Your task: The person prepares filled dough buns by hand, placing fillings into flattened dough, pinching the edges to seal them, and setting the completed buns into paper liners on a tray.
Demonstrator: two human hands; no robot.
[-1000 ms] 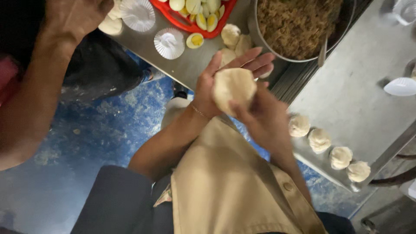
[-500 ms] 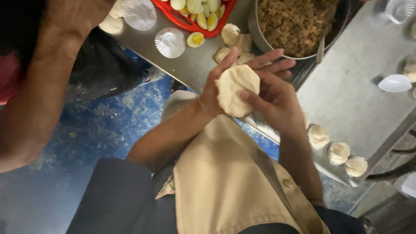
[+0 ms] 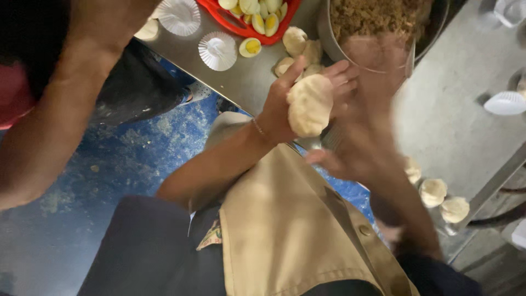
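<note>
My left hand [image 3: 276,107] is raised palm-up over the table edge and cradles a flattened disc of pale dough [image 3: 309,105]. Its fingers are curled behind the disc. My right hand [image 3: 356,153] is just right of and below the dough and is not touching it. It is blurred with motion, the fingers look loosely apart, and nothing shows in it. A tan apron covers my lap below both hands.
A large metal bowl [image 3: 330,46] of brown minced filling stands just beyond my hands. Nearby are raw dough balls [image 3: 296,39], a red tray [image 3: 219,13] of halved boiled eggs and white paper liners [image 3: 218,50]. Shaped buns [image 3: 433,192] line the steel table's [image 3: 455,120] near edge. Another person's arm [image 3: 60,120] hangs at the left.
My right hand has come off the dough and dropped down to the right. The left hand now holds the disc alone, a little lower and tilted.
</note>
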